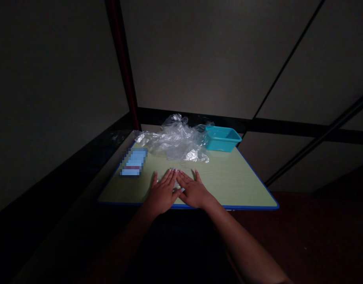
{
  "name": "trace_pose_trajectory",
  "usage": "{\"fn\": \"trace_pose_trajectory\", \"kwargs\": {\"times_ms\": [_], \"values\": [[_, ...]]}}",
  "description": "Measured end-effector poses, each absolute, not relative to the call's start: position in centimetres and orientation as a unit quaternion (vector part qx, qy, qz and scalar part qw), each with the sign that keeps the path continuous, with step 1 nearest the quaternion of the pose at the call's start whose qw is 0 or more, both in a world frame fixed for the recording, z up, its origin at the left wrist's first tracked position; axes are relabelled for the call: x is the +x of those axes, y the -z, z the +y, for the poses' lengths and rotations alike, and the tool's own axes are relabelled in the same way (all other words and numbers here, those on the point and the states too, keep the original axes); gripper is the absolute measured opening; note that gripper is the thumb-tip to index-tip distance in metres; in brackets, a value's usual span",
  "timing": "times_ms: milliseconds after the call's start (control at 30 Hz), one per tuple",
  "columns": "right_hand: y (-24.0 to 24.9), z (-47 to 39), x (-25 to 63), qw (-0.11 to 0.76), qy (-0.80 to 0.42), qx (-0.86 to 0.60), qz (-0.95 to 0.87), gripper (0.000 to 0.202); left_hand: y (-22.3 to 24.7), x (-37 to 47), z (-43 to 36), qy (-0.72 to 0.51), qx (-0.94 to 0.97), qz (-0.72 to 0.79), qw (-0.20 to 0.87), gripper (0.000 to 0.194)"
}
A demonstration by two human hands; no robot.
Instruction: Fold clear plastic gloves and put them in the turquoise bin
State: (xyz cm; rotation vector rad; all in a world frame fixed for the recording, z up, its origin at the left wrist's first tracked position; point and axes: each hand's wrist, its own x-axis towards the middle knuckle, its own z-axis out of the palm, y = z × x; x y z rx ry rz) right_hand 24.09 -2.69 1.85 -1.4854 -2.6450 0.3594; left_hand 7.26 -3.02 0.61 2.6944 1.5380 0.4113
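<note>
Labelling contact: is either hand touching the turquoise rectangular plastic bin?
No, left hand and right hand lie apart from the bin, green tabletop between.

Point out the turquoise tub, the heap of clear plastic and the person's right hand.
Turquoise tub (219, 145): head view, on its near outer wall.
Heap of clear plastic (179, 139): head view, on its crumpled middle.
Right hand (195, 193): head view, on the back of the hand.

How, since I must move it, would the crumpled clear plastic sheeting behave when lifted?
The crumpled clear plastic sheeting is heavily creased, so it's probably floppy. Being see-through and thin-looking, it's likely light for its bulk. Its glossy highlights suggest it may feel slippery.
</note>
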Motion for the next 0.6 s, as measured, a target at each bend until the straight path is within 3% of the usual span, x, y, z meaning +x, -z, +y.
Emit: {"fn": "trace_pose_trajectory", "kwargs": {"times_ms": [600], "values": [[-1.7,-2.6,24.0,0.050,-0.101,-0.484,-0.868,0.070,-0.3,4.7,-2.7,-0.098,0.854,0.511,0.027,0.057]]}}
